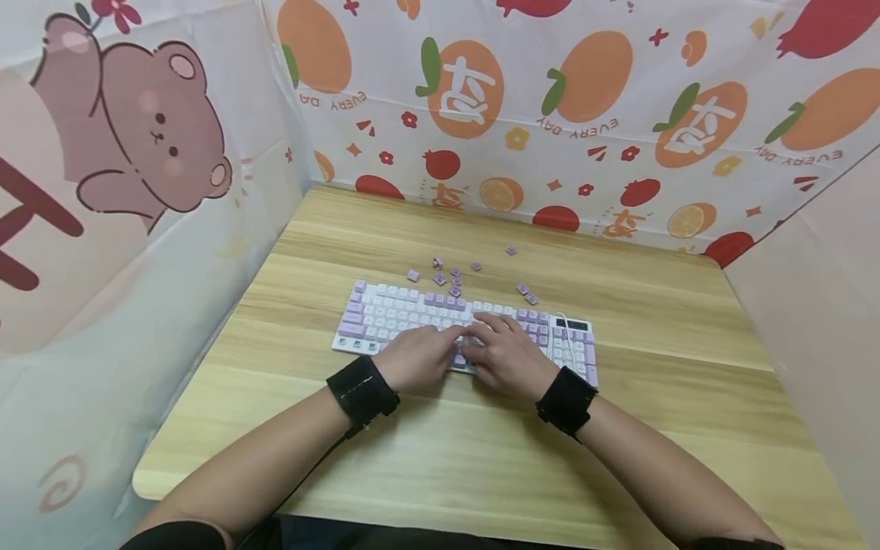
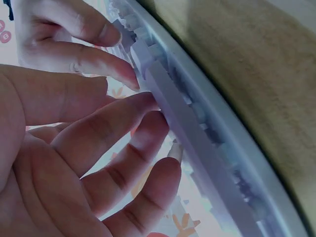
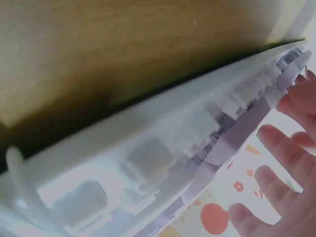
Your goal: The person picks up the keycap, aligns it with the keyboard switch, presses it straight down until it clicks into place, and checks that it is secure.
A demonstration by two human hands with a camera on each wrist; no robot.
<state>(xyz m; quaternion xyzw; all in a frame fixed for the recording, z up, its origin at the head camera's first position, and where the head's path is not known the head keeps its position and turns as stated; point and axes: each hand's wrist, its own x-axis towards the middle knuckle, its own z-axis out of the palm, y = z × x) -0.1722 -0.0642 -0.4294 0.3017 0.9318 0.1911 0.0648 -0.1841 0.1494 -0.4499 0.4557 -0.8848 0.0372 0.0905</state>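
A white and purple keyboard [image 1: 392,313] lies on the wooden table under both hands. My left hand [image 1: 418,355] is over its lower middle; in the left wrist view, loosely bent fingertips touch or nearly touch a long purple space bar [image 2: 190,143]. Beside it, the right hand [image 1: 512,353] has its fingers over the keys. The right thumb [image 2: 106,34] is against a small purple keycap [image 2: 123,37], with the index finger apart from it. In the right wrist view the other fingers [image 3: 276,182] spread loosely and hold nothing.
Several loose purple keycaps [image 1: 440,279] lie behind the keyboard, two more [image 1: 526,293] to their right. A white cable [image 1: 567,336] crosses the keyboard's right end. Dark switches [image 1: 357,343] show at its lower left corner. Printed cloth [image 1: 522,168] stands behind the table [image 1: 653,428].
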